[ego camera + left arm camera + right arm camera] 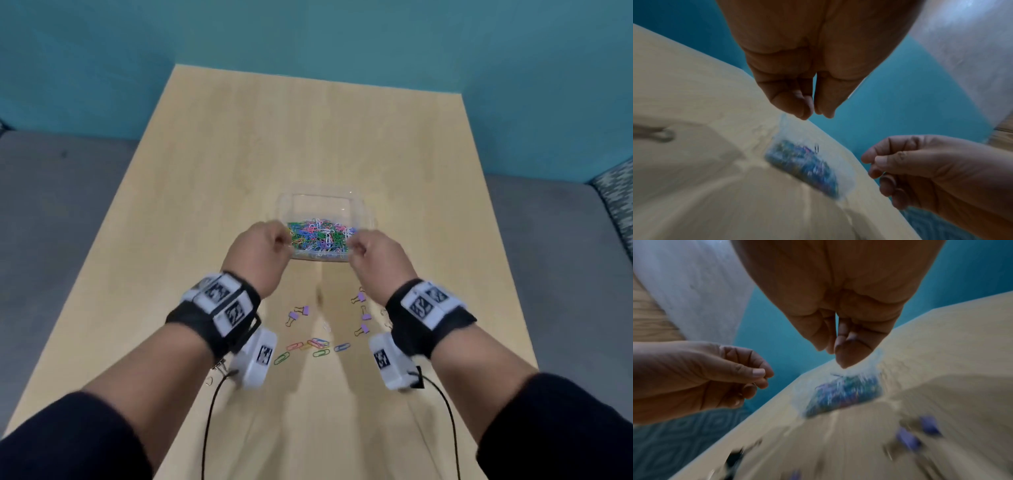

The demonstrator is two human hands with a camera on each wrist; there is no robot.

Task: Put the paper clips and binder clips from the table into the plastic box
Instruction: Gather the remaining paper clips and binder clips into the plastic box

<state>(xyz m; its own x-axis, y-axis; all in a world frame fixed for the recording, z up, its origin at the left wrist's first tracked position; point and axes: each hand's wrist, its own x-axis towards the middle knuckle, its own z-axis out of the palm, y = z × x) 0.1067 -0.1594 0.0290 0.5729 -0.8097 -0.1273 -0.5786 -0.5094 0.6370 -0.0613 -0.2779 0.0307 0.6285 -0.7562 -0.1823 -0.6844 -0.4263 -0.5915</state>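
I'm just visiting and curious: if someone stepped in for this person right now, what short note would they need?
Left hand: over the near left of the plastic box, fingertips pinched; it may hold a thin clip, too blurred to tell.
Right hand: over the near right, fingertips pinched; nothing visible in them.
Done: a pile of coloured paper clips lies in the box.
Left: purple binder clips and loose paper clips on the table, nearer you.
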